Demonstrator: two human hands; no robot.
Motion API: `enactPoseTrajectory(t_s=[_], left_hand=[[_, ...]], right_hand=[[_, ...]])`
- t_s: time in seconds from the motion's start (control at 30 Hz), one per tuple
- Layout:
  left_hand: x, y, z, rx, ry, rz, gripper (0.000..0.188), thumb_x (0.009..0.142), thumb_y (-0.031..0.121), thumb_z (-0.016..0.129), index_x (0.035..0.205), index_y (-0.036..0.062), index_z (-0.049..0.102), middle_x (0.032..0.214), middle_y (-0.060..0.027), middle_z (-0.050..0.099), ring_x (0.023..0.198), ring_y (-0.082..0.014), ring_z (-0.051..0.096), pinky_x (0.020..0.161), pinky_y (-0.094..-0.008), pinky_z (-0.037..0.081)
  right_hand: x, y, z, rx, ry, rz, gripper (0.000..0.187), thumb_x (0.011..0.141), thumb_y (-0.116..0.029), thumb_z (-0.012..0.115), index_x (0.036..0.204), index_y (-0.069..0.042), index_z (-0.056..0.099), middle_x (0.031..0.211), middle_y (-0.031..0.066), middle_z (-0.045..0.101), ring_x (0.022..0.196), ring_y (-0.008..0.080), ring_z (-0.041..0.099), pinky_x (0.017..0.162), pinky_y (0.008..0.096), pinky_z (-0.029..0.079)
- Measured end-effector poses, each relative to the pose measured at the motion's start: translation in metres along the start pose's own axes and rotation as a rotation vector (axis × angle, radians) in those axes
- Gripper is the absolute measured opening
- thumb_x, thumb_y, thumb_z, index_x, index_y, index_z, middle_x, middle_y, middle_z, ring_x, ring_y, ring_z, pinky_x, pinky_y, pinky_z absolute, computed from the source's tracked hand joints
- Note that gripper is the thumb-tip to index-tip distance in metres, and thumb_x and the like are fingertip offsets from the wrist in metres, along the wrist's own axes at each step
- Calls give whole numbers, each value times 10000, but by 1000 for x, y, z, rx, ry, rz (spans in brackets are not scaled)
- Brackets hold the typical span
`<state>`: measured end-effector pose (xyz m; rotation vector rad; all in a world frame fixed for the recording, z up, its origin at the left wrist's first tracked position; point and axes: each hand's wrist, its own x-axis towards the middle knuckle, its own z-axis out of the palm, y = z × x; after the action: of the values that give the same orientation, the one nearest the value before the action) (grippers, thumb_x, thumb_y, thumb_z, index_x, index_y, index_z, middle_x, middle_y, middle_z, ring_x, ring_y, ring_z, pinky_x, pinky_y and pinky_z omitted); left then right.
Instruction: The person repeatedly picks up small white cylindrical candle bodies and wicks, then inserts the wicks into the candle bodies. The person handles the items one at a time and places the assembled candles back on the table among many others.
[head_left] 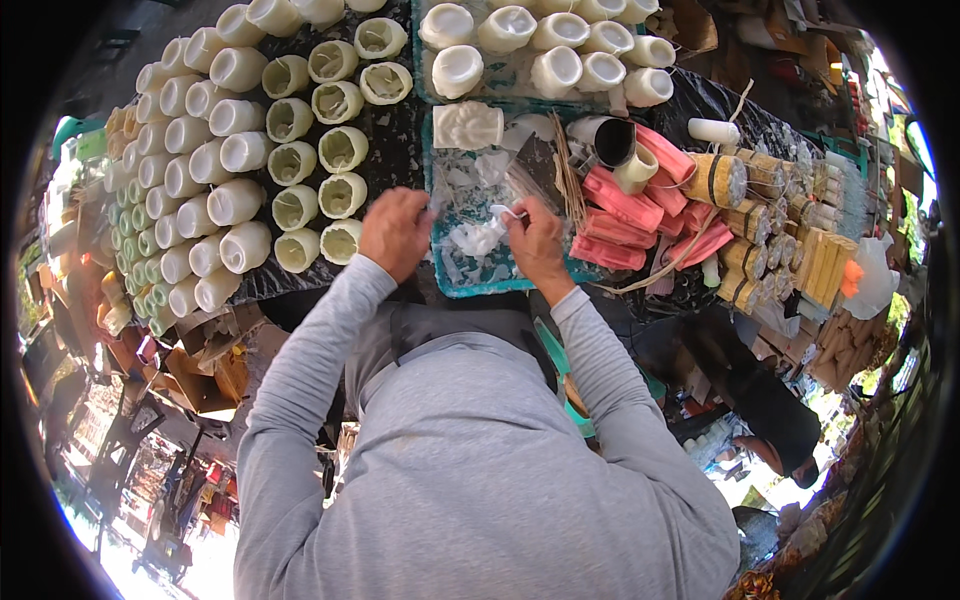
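My left hand (396, 233) is closed with its fingers curled, at the left rim of a turquoise tray (480, 290). What it holds, if anything, is too small to make out. Over the tray, my right hand (537, 240) pinches a small white wax piece (508, 214) between thumb and fingers. Beneath it lies a heap of white wax scraps (474, 238), with more flakes scattered across the tray. A white carved wax block (468, 126) sits at the tray's far left corner.
Hollow pale-green candle cups (343, 149) and rows of white candles (236, 202) stand at left. More white candles (556, 70) fill a far tray. Pink wax bars (622, 198), thin sticks (568, 170) and tied yellow bundles (715, 178) lie at right. Another person (750, 370) is at lower right.
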<state>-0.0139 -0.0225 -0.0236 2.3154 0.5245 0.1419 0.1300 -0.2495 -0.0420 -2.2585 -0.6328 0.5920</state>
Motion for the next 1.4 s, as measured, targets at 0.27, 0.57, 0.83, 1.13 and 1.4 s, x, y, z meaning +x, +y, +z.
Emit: enactPoseTrajectory(t_s=[0.27, 0.57, 0.83, 1.13, 1.4], left_hand=[[-43, 57, 107, 155, -158, -286, 364, 844, 203, 825, 1107, 33, 640, 1179, -198, 595, 1150, -387, 583, 948, -488, 515], [-61, 47, 113, -13, 55, -226, 562, 794, 164, 883, 1260, 64, 585, 1288, -159, 578, 1198, -341, 572, 953, -448, 518], [-56, 65, 72, -1183, -123, -503, 257, 966, 146, 799, 1137, 24, 650, 965, -41, 713, 846, -108, 678, 752, -308, 590], [-67, 59, 47, -1311, -195, -523, 202, 1012, 148, 734, 1179, 60, 662, 1008, -41, 745, 881, -118, 709, 732, -278, 588], [-78, 92, 34, -53, -83, -30, 492, 892, 3, 667, 1373, 21, 565, 1431, -264, 521, 1274, -427, 578, 1045, -458, 519]], right_hand=[[-45, 40, -8, 780, -315, 624, 341, 966, -52, 721, 1282, -27, 593, 972, 36, 668, 906, 114, 655, 776, 302, 604], [-41, 34, 27, 276, -172, 155, 301, 969, -197, 769, 1178, -27, 637, 1078, 135, 732, 902, 236, 717, 773, 377, 580], [-39, -16, -42, 574, -507, 192, 219, 1084, -238, 634, 1171, -38, 616, 937, 51, 679, 742, 93, 621, 606, 284, 551], [-41, -20, -21, 1113, -674, 343, 231, 1123, -274, 566, 1177, -61, 638, 959, 46, 687, 793, 119, 654, 622, 292, 567], [-35, -4, 29, 1523, -720, 588, 345, 1115, -411, 540, 1228, -108, 660, 1175, 39, 687, 1070, 175, 680, 904, 375, 576]])
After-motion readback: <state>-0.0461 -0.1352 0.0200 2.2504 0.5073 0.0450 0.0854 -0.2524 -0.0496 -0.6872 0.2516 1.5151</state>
